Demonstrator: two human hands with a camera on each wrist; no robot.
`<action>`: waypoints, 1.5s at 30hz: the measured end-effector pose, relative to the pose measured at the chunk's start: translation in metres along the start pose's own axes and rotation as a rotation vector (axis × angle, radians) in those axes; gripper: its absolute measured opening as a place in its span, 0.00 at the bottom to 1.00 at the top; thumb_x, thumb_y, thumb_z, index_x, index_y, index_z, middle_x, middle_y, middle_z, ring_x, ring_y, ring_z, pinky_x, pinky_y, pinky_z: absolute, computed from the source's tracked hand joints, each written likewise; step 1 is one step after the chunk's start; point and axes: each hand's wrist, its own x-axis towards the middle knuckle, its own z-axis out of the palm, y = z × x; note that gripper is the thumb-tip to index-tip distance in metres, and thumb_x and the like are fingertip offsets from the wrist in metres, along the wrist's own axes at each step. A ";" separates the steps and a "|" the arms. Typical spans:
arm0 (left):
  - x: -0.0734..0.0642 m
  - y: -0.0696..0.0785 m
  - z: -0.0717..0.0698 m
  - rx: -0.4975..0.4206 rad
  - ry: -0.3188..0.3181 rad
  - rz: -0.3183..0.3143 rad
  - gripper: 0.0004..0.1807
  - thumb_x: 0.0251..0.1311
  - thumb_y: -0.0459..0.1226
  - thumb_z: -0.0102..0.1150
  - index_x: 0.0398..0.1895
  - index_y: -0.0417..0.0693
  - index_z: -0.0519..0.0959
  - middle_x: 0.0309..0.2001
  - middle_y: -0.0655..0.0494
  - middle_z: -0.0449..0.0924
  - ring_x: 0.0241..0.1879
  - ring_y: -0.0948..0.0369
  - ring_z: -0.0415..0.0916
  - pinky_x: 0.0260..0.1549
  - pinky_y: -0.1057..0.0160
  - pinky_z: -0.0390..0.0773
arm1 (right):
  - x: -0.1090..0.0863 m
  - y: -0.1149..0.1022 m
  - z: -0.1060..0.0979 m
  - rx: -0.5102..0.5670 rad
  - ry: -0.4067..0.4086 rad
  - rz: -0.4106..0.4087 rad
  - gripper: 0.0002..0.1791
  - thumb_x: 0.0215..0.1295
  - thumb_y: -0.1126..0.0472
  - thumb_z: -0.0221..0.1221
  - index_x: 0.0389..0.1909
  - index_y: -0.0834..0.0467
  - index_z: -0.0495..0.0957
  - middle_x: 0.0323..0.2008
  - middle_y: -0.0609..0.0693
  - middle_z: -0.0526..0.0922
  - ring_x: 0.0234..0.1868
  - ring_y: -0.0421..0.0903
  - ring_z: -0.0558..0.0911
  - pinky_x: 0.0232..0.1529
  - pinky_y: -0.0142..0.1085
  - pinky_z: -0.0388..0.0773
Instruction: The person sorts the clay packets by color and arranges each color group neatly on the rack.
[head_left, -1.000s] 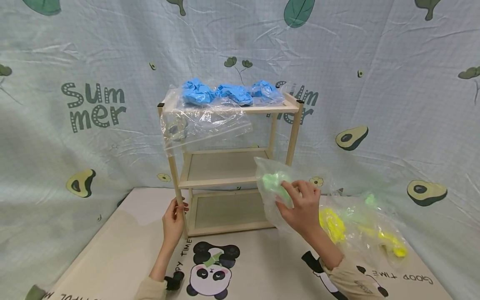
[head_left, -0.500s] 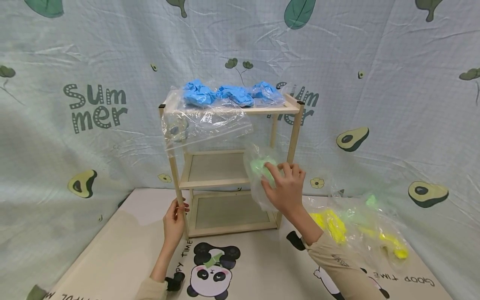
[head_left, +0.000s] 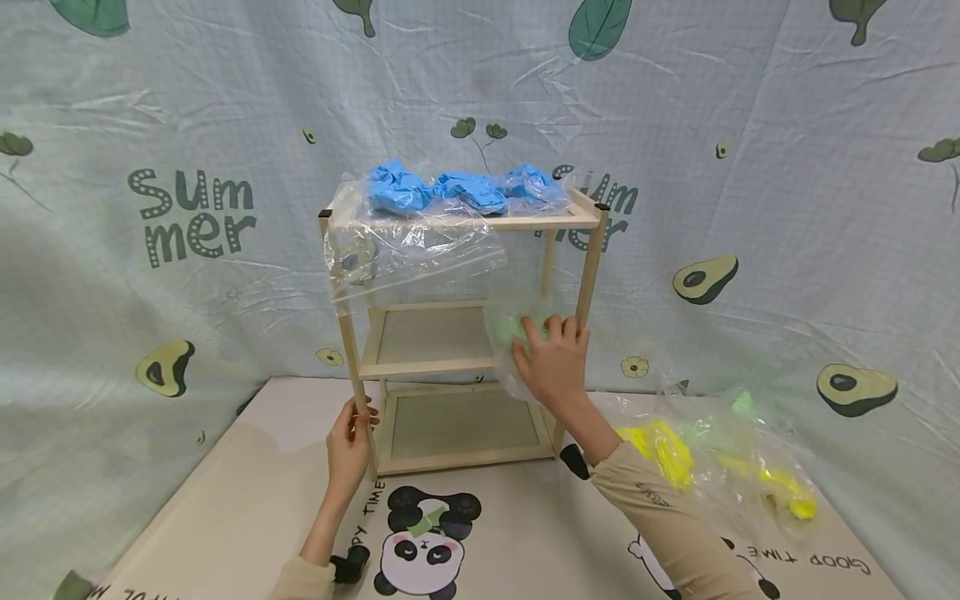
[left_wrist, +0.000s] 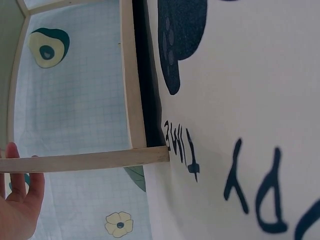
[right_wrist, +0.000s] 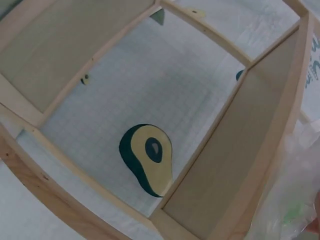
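Observation:
A wooden shelf rack [head_left: 427,367] with three levels stands on the table. My left hand [head_left: 347,450] grips its front left post [left_wrist: 85,162] low down, fingers curled round the wood. At the right end of the middle shelf, my right hand [head_left: 553,360] holds a clear plastic bag [head_left: 497,323] with something crumpled and light green in it. The hand hides part of this bag; in the right wrist view the plastic bag [right_wrist: 295,185] shows at the right edge. Crumpled blue things in clear bags [head_left: 468,190] lie along the top shelf.
An open zip bag flap [head_left: 420,258] hangs over the front of the top shelf on the left. Clear bags with crumpled yellow things [head_left: 663,450] and light green ones lie on the table to the right. A printed cloth [head_left: 750,208] hangs behind the rack.
My right hand has moved left and up with the light green bag, from in front of the rack's right side to the middle shelf. My left hand stays on the post.

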 end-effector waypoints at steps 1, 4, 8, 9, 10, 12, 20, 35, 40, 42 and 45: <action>0.000 0.000 0.000 -0.003 -0.001 -0.001 0.09 0.59 0.24 0.45 0.41 0.26 0.71 0.30 0.34 0.75 0.27 0.71 0.73 0.26 0.75 0.72 | -0.001 0.000 0.000 -0.008 -0.009 -0.003 0.14 0.57 0.52 0.55 0.41 0.54 0.76 0.33 0.60 0.74 0.34 0.57 0.69 0.33 0.47 0.62; 0.000 -0.001 0.000 -0.009 -0.002 -0.003 0.09 0.59 0.24 0.45 0.42 0.26 0.71 0.30 0.34 0.75 0.27 0.72 0.73 0.26 0.75 0.72 | -0.004 0.001 0.000 -0.010 -0.049 -0.020 0.15 0.59 0.52 0.52 0.42 0.56 0.76 0.39 0.61 0.72 0.36 0.57 0.68 0.33 0.47 0.61; 0.000 -0.001 -0.001 -0.009 0.001 -0.004 0.09 0.59 0.24 0.45 0.41 0.28 0.71 0.30 0.34 0.75 0.27 0.72 0.73 0.26 0.75 0.72 | -0.008 0.004 -0.001 0.031 -0.116 -0.076 0.20 0.60 0.54 0.45 0.48 0.60 0.73 0.47 0.59 0.69 0.41 0.57 0.67 0.34 0.47 0.61; 0.000 0.000 -0.001 -0.009 0.002 -0.003 0.09 0.59 0.24 0.45 0.41 0.27 0.71 0.30 0.34 0.75 0.27 0.72 0.73 0.26 0.74 0.72 | -0.010 0.006 -0.001 0.044 -0.138 -0.092 0.21 0.60 0.54 0.44 0.51 0.61 0.71 0.47 0.59 0.69 0.42 0.56 0.67 0.35 0.47 0.61; 0.000 0.000 -0.001 -0.007 0.002 -0.002 0.09 0.59 0.24 0.45 0.41 0.27 0.71 0.30 0.34 0.75 0.27 0.72 0.73 0.26 0.74 0.72 | -0.011 0.007 -0.002 0.058 -0.159 -0.105 0.23 0.61 0.54 0.43 0.53 0.62 0.68 0.47 0.58 0.69 0.43 0.56 0.67 0.36 0.47 0.61; 0.001 0.000 0.000 -0.005 -0.001 -0.002 0.09 0.59 0.24 0.45 0.41 0.27 0.71 0.30 0.34 0.75 0.27 0.72 0.73 0.26 0.75 0.72 | -0.014 0.010 -0.004 0.082 -0.201 -0.130 0.25 0.61 0.53 0.43 0.56 0.62 0.64 0.47 0.57 0.70 0.45 0.55 0.68 0.38 0.48 0.61; 0.002 0.001 -0.001 -0.010 0.004 0.012 0.09 0.59 0.23 0.45 0.41 0.26 0.71 0.29 0.34 0.75 0.27 0.73 0.72 0.26 0.75 0.72 | -0.025 0.025 -0.014 0.083 -0.311 -0.288 0.27 0.59 0.48 0.50 0.59 0.53 0.61 0.57 0.59 0.66 0.54 0.56 0.66 0.43 0.53 0.57; 0.003 0.000 0.000 -0.015 0.000 0.005 0.09 0.59 0.24 0.45 0.41 0.27 0.71 0.30 0.34 0.75 0.27 0.74 0.72 0.26 0.76 0.71 | -0.016 0.024 -0.004 -0.041 -0.138 -0.404 0.22 0.57 0.56 0.58 0.53 0.55 0.70 0.45 0.53 0.74 0.42 0.53 0.75 0.38 0.46 0.61; 0.002 -0.001 0.001 -0.010 -0.001 0.010 0.09 0.60 0.25 0.45 0.41 0.27 0.71 0.30 0.35 0.75 0.27 0.74 0.72 0.26 0.76 0.71 | -0.011 0.023 -0.007 0.017 -0.338 -0.331 0.21 0.64 0.53 0.49 0.57 0.56 0.66 0.52 0.54 0.72 0.51 0.54 0.72 0.46 0.51 0.61; 0.001 -0.002 0.001 -0.013 0.001 0.009 0.09 0.59 0.24 0.45 0.41 0.26 0.71 0.30 0.34 0.75 0.27 0.74 0.72 0.26 0.75 0.72 | -0.010 0.024 -0.007 0.056 -0.421 -0.296 0.23 0.66 0.51 0.46 0.59 0.56 0.64 0.55 0.55 0.70 0.55 0.55 0.70 0.50 0.53 0.61; 0.001 -0.002 0.000 -0.010 0.005 0.005 0.09 0.59 0.24 0.45 0.41 0.26 0.71 0.29 0.34 0.75 0.27 0.74 0.72 0.25 0.75 0.72 | -0.007 0.025 -0.007 0.092 -0.507 -0.260 0.26 0.66 0.48 0.44 0.62 0.56 0.62 0.59 0.56 0.68 0.59 0.57 0.67 0.54 0.54 0.60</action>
